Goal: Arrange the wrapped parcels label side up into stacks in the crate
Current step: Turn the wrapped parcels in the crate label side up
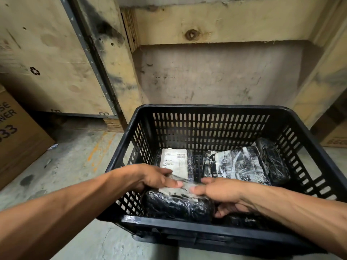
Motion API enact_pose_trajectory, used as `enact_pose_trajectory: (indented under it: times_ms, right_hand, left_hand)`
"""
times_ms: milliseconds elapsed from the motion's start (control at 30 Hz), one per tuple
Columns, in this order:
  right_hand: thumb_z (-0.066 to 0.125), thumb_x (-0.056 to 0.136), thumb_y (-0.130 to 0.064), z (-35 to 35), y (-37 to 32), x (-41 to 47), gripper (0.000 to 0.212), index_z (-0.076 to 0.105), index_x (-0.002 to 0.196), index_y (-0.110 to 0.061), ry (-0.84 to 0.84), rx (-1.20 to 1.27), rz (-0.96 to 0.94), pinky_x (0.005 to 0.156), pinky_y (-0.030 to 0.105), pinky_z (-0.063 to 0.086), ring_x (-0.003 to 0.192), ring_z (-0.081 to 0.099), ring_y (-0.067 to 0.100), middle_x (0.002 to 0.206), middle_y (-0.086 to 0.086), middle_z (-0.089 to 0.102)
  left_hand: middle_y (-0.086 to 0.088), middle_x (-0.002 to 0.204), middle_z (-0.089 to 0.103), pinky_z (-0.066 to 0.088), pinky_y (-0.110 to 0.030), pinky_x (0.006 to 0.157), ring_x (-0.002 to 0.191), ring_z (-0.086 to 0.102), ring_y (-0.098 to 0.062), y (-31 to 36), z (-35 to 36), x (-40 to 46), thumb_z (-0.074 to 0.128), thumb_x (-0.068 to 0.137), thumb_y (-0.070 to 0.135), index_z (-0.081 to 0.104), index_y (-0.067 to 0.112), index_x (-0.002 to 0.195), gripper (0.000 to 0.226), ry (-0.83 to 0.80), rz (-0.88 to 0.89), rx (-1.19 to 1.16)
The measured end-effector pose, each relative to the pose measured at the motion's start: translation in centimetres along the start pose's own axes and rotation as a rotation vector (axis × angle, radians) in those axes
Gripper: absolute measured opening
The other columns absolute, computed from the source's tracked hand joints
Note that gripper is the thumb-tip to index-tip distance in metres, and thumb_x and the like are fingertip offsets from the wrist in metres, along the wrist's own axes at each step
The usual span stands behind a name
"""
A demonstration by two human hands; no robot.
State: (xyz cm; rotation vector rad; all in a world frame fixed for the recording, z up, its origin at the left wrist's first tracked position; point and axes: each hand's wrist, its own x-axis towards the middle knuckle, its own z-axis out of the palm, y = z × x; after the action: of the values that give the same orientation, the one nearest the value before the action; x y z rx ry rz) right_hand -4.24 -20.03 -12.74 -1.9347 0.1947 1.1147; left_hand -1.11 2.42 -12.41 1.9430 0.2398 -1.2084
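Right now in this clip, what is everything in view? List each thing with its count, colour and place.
crate: one, black slotted plastic, on the floor at centre right.
parcels: at least four, black plastic wrap, inside the crate; one label up at the back left, one with torn white paper at the back middle, one plain black at the back right, one in the near left corner under both hands.
cardboard boxes: two, brown, one at the left edge, one at the right edge.
wooden crates: pale plywood, behind and left.
floor: grey concrete.
left hand: on the near parcel's top.
right hand: on the same parcel's right side.
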Motion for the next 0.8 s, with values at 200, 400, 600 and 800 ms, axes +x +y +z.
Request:
enact_pose_trajectory:
  times_ms: [200, 400, 600, 800]
  right_hand:
    - [0.065, 0.088, -0.067, -1.4, -1.0, -0.8, 0.088, 0.009, 0.156, -0.063, 0.132, -0.006, -0.398, 0.121, 0.046, 0.024, 0.151, 0.027, 0.013, 0.171, -0.019, 0.014]
    - [0.065, 0.093, -0.057, -2.3, -2.0, -2.2, 0.073, 0.014, 0.139, -0.083, 0.491, -0.053, -0.656, 0.092, 0.034, 0.048, 0.105, 0.057, 0.017, 0.147, 0.001, 0.040]
    - [0.076, 0.090, -0.043, -2.0, -2.8, -3.6, 0.070, 0.035, 0.133, -0.081, 0.682, -0.010, -0.839, 0.080, 0.020, 0.048, 0.087, 0.049, 0.007, 0.124, -0.003, 0.038]
    - [0.092, 0.077, -0.027, -1.7, -3.3, -3.5, 0.079, 0.048, 0.134, -0.058, 0.676, 0.232, -1.030, 0.106, 0.046, 0.052, 0.125, 0.058, 0.013, 0.137, -0.025, 0.052]
  left_hand:
    - [0.011, 0.128, 0.056, 0.052, -0.005, 0.061, 0.076, 0.071, 0.011, 0.6, -2.0, -3.1, 0.081, 0.084, 0.027, 0.030, 0.035, 0.158, 0.090, 0.253, 0.414, -0.155]
    - [0.031, 0.151, 0.023, 0.038, -0.009, 0.102, 0.118, 0.038, 0.026, 1.9, -0.9, -4.2, 0.076, 0.080, 0.054, 0.013, 0.062, 0.152, 0.096, 0.434, 0.754, -0.013]
    - [0.011, 0.170, -0.004, -0.002, -0.058, 0.123, 0.156, -0.006, -0.014, 3.3, 0.7, -3.3, 0.062, 0.092, 0.059, -0.008, 0.071, 0.145, 0.089, 0.500, 0.741, -0.039]
    - [0.002, 0.168, -0.018, -0.011, -0.049, 0.117, 0.153, -0.022, -0.018, 5.3, 1.8, -3.5, 0.035, 0.084, 0.086, -0.019, 0.069, 0.144, 0.082, 0.610, 0.736, -0.230]
